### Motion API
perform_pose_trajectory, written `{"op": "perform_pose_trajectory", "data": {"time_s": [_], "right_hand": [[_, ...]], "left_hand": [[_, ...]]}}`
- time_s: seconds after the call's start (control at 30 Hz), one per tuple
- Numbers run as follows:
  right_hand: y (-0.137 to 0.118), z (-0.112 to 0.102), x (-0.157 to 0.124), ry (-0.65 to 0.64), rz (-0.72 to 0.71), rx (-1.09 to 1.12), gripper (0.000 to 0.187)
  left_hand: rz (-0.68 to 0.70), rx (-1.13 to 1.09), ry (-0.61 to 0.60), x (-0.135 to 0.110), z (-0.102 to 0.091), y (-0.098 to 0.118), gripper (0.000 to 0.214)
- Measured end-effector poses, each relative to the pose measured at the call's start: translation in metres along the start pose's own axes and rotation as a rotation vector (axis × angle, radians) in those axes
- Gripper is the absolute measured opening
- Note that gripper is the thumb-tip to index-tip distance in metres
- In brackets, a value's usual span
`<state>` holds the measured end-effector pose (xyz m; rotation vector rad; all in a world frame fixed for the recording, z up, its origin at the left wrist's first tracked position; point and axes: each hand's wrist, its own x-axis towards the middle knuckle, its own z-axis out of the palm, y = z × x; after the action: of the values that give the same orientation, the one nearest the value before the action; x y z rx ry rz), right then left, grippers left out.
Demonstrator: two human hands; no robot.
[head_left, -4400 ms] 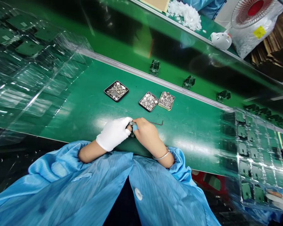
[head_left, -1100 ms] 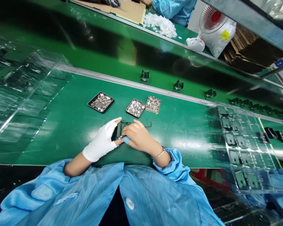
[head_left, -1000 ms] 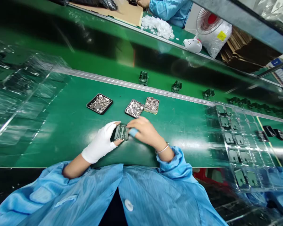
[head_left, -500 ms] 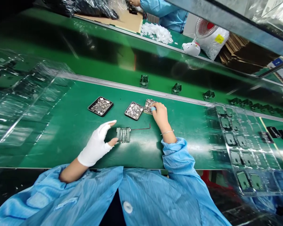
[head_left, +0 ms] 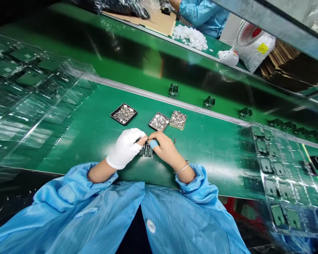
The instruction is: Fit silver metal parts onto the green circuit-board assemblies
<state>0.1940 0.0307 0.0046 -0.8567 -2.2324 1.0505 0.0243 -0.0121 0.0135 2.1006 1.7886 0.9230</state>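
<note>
My left hand (head_left: 125, 148), in a white glove with bare fingertips, is closed in a pinch at the far edge of a small dark green slotted part (head_left: 146, 151). My right hand (head_left: 165, 148), with blue tape round a finger, pinches at the same edge, its fingertips meeting the left ones. Whatever sits between the fingers is hidden or too small to name. Behind my right hand the bent end of a thin rod (head_left: 175, 140) shows; the rest is covered. Beyond the hands lie a black tray (head_left: 111, 114), a second tray (head_left: 149, 124) and a pale-edged tray (head_left: 182, 128), all filled with small metal pieces.
Clear plastic blister trays stand at the left (head_left: 55, 102) and right (head_left: 257, 155), some pockets holding green parts. Across a metal rail (head_left: 137, 92), several green assemblies (head_left: 209, 102) stand in a row. Farther back are white pieces (head_left: 190, 37), a fan (head_left: 250, 33) and another person's sleeve (head_left: 198, 14).
My right hand has left the pale-edged tray and come to the slotted part. My left hand has closed from an open spread to a pinch. The view has shifted slightly.
</note>
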Motion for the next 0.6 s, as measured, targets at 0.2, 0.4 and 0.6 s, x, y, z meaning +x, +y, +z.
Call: {"op": "perform_pose_trajectory", "data": {"time_s": [0.2, 0.4, 0.6], "right_hand": [[0.009, 0.004, 0.005, 0.074, 0.236, 0.484, 0.015], [0.050, -0.048, 0.017, 0.445, 0.219, -0.126, 0.019], [0.041, -0.041, 0.013, 0.398, 0.176, -0.248, 0.025]], "left_hand": [[-0.021, 0.070, 0.126, 0.002, -0.002, -0.005, 0.036], [-0.193, -0.188, 0.124, -0.002, -0.008, -0.009, 0.027], [-0.283, -0.218, 0.139, -0.010, -0.007, -0.009, 0.029]]}}
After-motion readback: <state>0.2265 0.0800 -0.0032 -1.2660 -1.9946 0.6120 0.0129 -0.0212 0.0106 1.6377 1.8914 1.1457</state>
